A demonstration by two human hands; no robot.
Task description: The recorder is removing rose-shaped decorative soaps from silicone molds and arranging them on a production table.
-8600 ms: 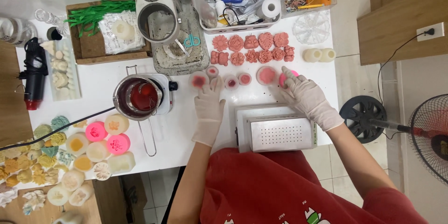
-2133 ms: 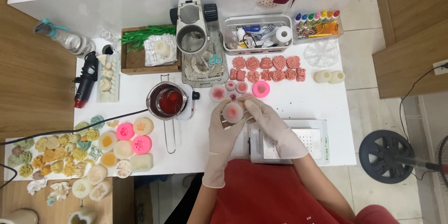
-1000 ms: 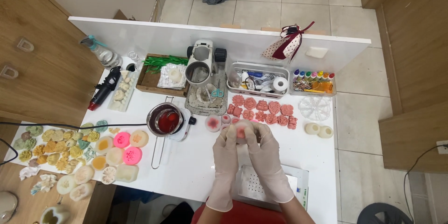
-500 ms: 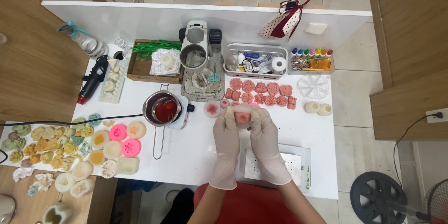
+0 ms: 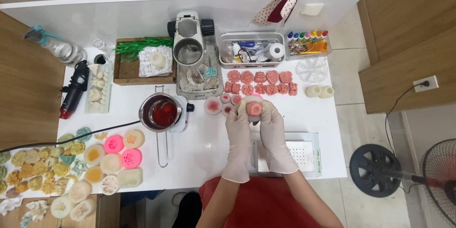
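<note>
Both hands (image 5: 255, 123) grip round pink mould (image 5: 254, 109), face up; no long axis.

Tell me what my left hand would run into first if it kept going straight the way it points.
Probably the small round pink molds just beyond the left hand, then the rows of pink flower-shaped casts. Height above the table is unclear, so it might pass over them.

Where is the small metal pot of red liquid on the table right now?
In the head view, the metal pot stands left of the gloved left hand, below the wooden tray and above the pink moulds.
</note>
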